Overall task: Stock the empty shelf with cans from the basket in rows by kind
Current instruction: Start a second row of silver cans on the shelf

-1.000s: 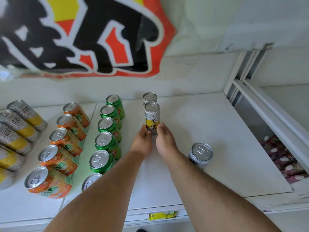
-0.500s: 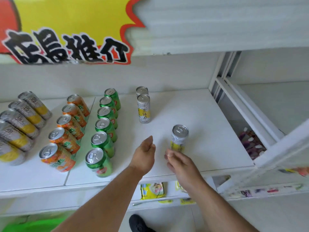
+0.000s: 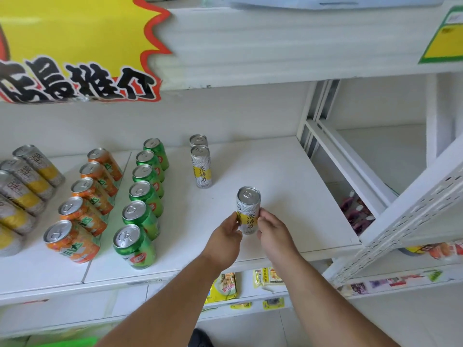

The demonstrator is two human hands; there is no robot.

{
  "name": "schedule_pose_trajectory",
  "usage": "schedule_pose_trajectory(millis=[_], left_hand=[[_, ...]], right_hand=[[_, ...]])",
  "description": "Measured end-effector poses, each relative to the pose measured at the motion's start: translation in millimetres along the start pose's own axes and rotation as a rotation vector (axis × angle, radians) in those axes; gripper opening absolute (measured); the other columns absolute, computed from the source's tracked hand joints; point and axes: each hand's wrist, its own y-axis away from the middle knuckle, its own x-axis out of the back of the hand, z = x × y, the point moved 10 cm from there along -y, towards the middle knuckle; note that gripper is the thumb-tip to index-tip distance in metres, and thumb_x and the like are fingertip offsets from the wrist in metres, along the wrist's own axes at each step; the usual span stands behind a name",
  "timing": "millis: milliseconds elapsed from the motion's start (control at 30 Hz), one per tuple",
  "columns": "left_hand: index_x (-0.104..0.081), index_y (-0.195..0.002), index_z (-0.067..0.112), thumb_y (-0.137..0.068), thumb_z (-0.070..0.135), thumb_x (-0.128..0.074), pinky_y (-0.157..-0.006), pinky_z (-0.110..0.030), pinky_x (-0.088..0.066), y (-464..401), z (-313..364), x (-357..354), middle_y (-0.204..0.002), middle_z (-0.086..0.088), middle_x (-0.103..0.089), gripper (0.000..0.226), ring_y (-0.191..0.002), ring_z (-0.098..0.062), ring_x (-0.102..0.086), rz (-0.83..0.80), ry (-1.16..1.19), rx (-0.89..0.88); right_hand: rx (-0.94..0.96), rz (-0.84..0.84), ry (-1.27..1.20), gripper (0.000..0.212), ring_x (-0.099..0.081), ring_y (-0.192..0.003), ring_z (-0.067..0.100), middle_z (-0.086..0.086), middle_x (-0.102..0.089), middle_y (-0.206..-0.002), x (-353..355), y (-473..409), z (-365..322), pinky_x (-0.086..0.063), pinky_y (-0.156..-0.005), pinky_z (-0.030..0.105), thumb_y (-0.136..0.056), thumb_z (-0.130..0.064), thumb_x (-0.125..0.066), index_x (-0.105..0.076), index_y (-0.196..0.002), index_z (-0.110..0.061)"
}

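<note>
While rows stand on the white shelf (image 3: 288, 176), order runs left to right: silver-yellow cans (image 3: 27, 181) at 9 o'clock, orange cans (image 3: 82, 201), green cans (image 3: 142, 194), then two slim silver-yellow cans (image 3: 200, 164) near 12. Left hand (image 3: 224, 240) and right hand (image 3: 274, 232) pinch a third slim can (image 3: 248, 211) between fingertips, upright, at centre, well apart from its row.

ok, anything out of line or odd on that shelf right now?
One slim silver-and-yellow can stands upright to the right of and nearer than its row of two, held between the left hand and right hand. The orange and green rows look straight; nothing spilled.
</note>
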Motion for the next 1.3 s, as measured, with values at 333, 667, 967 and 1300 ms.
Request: schedule_pose_trajectory(millis=[333, 667, 967, 1300], left_hand=[[-0.057, -0.134, 0.039, -0.103, 0.007, -0.037, -0.092, -0.022, -0.041, 16, -16, 69, -0.113, 0.009, -0.07, 0.049, -0.088, -0.005, -0.055, 0.187, 0.032, -0.036], [-0.048, -0.147, 0.03, -0.106, 0.016, -0.038, -0.111, -0.031, -0.037, 2, -33, 98, -0.139, 0.008, -0.061, 0.044, -0.126, -0.013, -0.055, 0.231, 0.042, -0.001], [-0.049, -0.145, 0.033, -0.102, 0.017, -0.037, -0.107, -0.047, -0.043, -48, -25, 115, -0.14, -0.017, -0.057, 0.048, -0.132, -0.038, -0.047, 0.237, 0.01, 0.019], [-0.044, -0.148, 0.035, -0.099, 0.026, -0.038, -0.111, -0.047, -0.04, -80, -24, 124, -0.141, -0.015, -0.057, 0.05, -0.134, -0.037, -0.046, 0.216, -0.023, 0.044]], right_hand=[[0.015, -0.186, 0.09, 0.027, -0.065, -0.105, 0.019, -0.028, -0.068, -0.09, -79, -5, -10, -0.047, -0.11, 0.044, -0.108, -0.027, -0.042, -0.064, -0.104, -0.041], [0.022, -0.242, 0.034, 0.028, -0.059, -0.117, 0.003, -0.022, -0.066, -0.118, -114, -23, -6, -0.041, -0.116, 0.034, -0.11, -0.031, -0.043, -0.068, -0.122, -0.036], [0.037, -0.234, 0.116, 0.033, -0.062, -0.119, 0.007, -0.014, -0.071, -0.125, -126, -62, -30, -0.045, -0.114, 0.039, -0.098, -0.045, -0.042, -0.071, -0.112, -0.044], [0.021, -0.194, 0.103, 0.035, -0.06, -0.094, 0.006, -0.01, -0.072, -0.107, -130, -90, -41, -0.045, -0.097, 0.031, -0.102, -0.04, -0.043, -0.071, -0.114, -0.023]])
